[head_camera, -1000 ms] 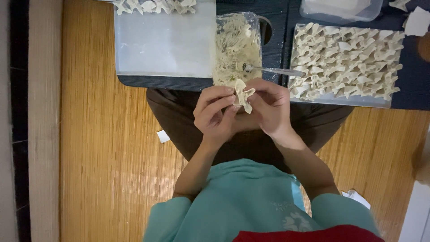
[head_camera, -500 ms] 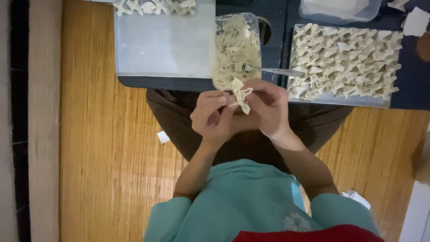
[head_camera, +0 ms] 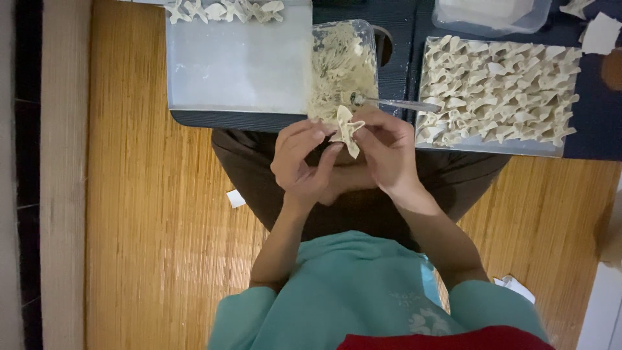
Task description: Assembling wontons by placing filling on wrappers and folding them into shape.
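Observation:
A folded pale dumpling point(head_camera: 347, 129) is pinched between the fingers of both my hands, just in front of the dark table edge. My left hand point(head_camera: 303, 162) grips its left side and my right hand point(head_camera: 387, 150) its right side. Right behind them stands a clear tub of filling point(head_camera: 341, 68) with a thin spoon point(head_camera: 395, 103) lying across its rim. Farther right, a tray point(head_camera: 495, 146) is packed with several folded dumplings. At the left, a white tray point(head_camera: 240, 65) carries a row of dumplings along its far edge.
A dark blue table point(head_camera: 395, 39) bears the trays. A clear container point(head_camera: 492, 14) and white wrapper pieces point(head_camera: 599, 34) lie at the back right. Below is a bamboo-mat floor point(head_camera: 149, 214) with small paper scraps point(head_camera: 235, 198). My lap and teal shirt fill the lower middle.
The dumpling has been worked between my fingers and now stands a little higher and more folded. Both hands stay in the same place.

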